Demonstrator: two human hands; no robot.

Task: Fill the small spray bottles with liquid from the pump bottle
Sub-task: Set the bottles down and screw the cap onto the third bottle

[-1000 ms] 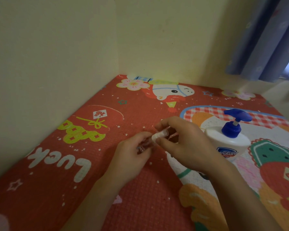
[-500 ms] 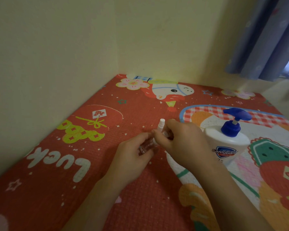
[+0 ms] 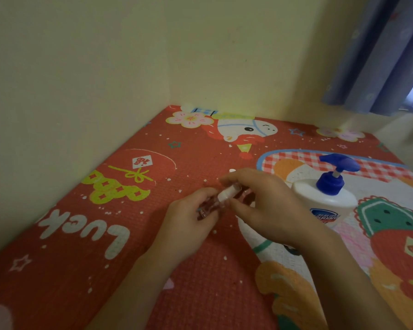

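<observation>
A small clear spray bottle [image 3: 209,206] lies tilted between my two hands, just above the red play mat. My left hand [image 3: 188,220] grips its clear body from below. My right hand [image 3: 260,201] pinches the white sprayer top [image 3: 227,192] at the bottle's upper end. My right palm hides whatever is behind the top. The white pump bottle [image 3: 324,201] with a blue pump head stands upright on the mat, just right of my right hand.
The patterned play mat [image 3: 105,234] fills a corner between two pale yellow walls [image 3: 81,67]. A blue curtain [image 3: 386,55] hangs at the upper right. A small white piece [image 3: 232,170] pokes out beyond my right fingers.
The white sprayer top stood upright above the bottle half a second ago; now it lies tilted on the bottle's end under my right fingers. Both hands stay at the same spot.
</observation>
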